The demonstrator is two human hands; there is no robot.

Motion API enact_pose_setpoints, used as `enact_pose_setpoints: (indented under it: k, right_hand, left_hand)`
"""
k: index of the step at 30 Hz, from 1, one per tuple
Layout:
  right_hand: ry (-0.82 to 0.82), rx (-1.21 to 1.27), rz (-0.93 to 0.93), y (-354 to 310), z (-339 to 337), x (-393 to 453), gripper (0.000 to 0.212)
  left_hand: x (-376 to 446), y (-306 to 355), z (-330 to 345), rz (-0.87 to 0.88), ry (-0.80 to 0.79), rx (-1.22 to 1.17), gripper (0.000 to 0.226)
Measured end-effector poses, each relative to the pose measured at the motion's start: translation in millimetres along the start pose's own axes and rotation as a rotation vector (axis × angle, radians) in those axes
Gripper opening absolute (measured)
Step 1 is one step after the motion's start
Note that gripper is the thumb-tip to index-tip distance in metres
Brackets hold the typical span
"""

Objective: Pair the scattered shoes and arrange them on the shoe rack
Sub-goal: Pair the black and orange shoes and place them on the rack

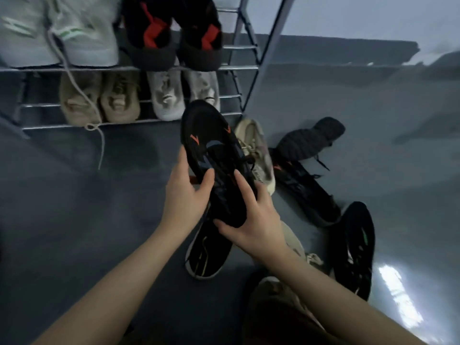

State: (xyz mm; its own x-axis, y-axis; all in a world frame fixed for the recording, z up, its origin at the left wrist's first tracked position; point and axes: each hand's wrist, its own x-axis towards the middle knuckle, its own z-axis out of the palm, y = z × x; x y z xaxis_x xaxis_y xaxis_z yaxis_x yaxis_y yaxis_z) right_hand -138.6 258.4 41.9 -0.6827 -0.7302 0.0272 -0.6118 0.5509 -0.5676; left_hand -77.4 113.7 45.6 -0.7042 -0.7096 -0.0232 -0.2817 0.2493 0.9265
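A black shoe with orange marks is held up in the middle, toe at 12 o'clock toward the rack. The left hand and right hand both grip it with closed fingers. More shoes lie on the floor at 3 o'clock.

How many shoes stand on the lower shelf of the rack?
4: two beige shoes side by side at left, two light grey shoes at right. Further left is dark; more may hide.
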Motion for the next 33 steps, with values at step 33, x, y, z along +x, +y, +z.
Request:
enact_pose_setpoints:
  k: [33]
  right_hand:
    - [-0.109, -0.298, 0.449, 178, -58, 26, 0.061]
  left_hand:
    - [44, -18, 80, -0.048, -0.038, 0.074, 0.058]
